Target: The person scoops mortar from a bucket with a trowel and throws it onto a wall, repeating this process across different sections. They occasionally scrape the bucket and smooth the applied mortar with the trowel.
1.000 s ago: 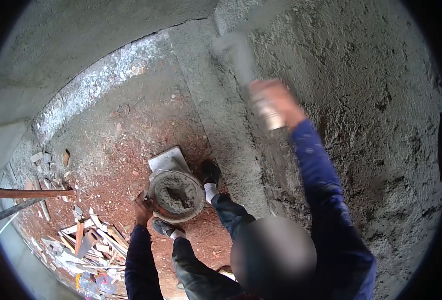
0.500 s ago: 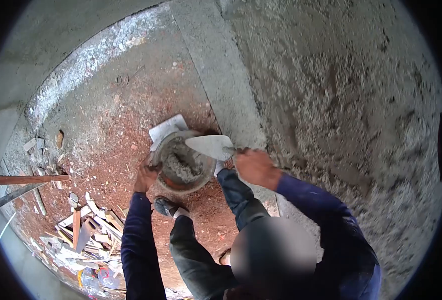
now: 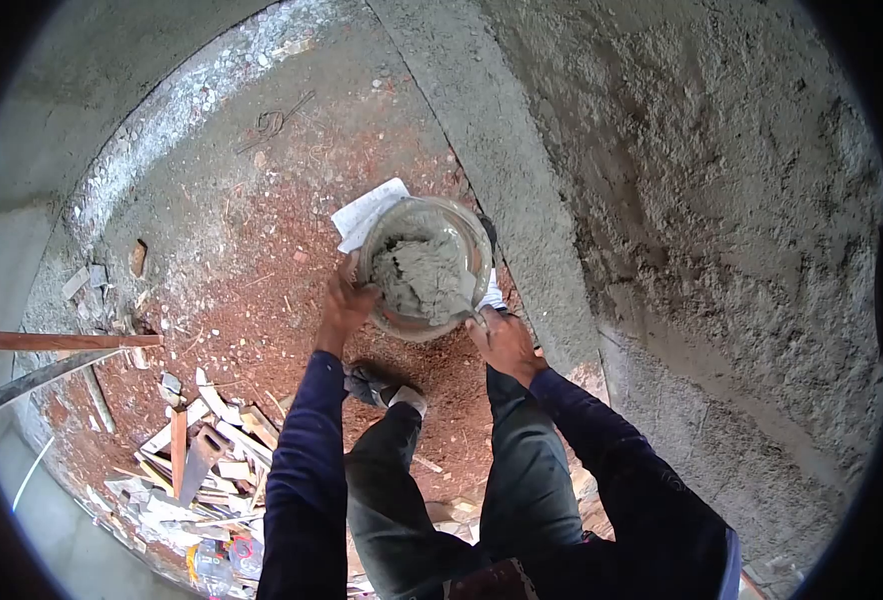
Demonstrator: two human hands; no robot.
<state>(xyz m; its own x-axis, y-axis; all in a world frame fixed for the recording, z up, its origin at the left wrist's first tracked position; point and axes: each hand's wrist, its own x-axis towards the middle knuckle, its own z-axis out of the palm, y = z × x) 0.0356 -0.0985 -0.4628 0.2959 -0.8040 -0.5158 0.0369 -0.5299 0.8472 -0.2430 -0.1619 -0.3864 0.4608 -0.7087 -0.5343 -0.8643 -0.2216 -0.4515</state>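
A round pan (image 3: 479, 255) with wet grey mortar (image 3: 424, 272) in it is at the centre, above the reddish ground. My left hand (image 3: 346, 305) grips the left side of its rim. At the lower right of the rim is my right hand (image 3: 505, 343), its fingers closed round the trowel handle. The trowel's blade cannot be told apart from the mortar. A white flat piece (image 3: 367, 211) lies beside the pan at its upper left.
Wood scraps (image 3: 207, 450) and plastic bottles (image 3: 212, 565) lie at the lower left. Wooden bars (image 3: 62, 341) jut in from the left edge. A rough mortar-coated wall (image 3: 722, 200) rises on the right, with a concrete strip (image 3: 522, 170) along it.
My right hand has come down and left from above the concrete strip to the pan's rim. The trowel blade, raised earlier, is down at the mortar. The mortar's heap has changed shape.
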